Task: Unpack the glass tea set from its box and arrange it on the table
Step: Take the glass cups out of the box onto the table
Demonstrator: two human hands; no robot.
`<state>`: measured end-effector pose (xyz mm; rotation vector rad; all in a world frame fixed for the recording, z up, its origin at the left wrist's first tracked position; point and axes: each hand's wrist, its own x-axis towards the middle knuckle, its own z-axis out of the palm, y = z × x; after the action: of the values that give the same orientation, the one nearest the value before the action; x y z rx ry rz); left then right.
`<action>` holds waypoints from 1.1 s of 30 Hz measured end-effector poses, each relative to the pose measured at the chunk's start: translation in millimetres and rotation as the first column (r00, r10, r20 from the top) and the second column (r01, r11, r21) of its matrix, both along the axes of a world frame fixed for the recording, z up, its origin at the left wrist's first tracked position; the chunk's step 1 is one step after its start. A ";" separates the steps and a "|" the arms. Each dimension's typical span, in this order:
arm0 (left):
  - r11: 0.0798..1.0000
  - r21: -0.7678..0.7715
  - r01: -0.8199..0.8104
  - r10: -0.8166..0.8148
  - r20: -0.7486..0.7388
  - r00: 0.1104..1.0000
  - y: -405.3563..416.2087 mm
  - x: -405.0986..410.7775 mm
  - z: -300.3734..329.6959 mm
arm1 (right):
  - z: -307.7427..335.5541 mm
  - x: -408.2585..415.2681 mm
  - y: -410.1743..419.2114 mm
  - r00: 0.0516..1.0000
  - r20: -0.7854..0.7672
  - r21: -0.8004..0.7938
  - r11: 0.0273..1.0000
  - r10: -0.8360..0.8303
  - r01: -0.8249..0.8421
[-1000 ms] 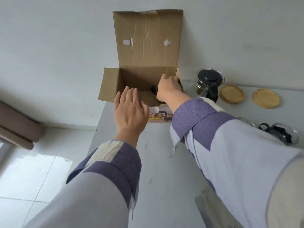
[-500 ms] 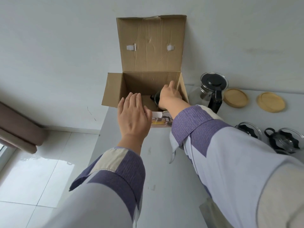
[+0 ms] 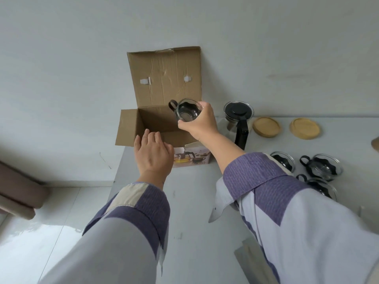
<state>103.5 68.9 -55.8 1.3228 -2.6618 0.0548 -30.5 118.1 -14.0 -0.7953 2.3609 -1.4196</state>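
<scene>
Cardboard box [image 3: 143, 124] at the table's [image 3: 194, 201] far left corner, lid flap up against the wall, side flap out to the left; interior in shadow, contents not discernible. Left hand [image 3: 152, 155] flat at the box's near wall, fingers straight, gripping nothing. Glass cup [image 3: 187, 111] above the box's right side, clasped by the right hand [image 3: 200, 121], fingers curled round its rim and wall; tipped so the mouth faced the camera, black handle [image 3: 172, 104] out to the left. Further right, glass teapot [image 3: 239, 117] upright with black lid and handle toward the viewer, then two wooden coasters [image 3: 266, 127] flat beside it. Nearer, three more glass cups [image 3: 326, 167] upright in black holders, partly behind the right sleeve [image 3: 287, 201].
</scene>
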 end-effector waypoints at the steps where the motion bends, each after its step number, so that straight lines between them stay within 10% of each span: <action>1: 1.000 -0.003 0.025 -0.025 0.028 0.999 3.4 -1.7 2.1 | 1.2 -0.4 5.5 0.999 0.017 -0.037 0.999 -0.031 0.031; 13: 0.958 0.145 0.246 -0.247 -0.014 0.969 68.7 -55.9 12.3 | -18.2 -16.0 109.3 0.917 0.017 -0.148 0.906 -0.398 0.396; 33: 0.960 0.009 0.281 -0.279 -0.094 0.956 65.0 -55.1 -7.3 | -108.0 15.5 194.6 0.929 0.069 0.169 0.922 -0.363 0.347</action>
<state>48.4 133.9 -63.1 0.9157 -2.7474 -0.0710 -15.0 312.6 -122.0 -0.2543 2.5899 -1.3418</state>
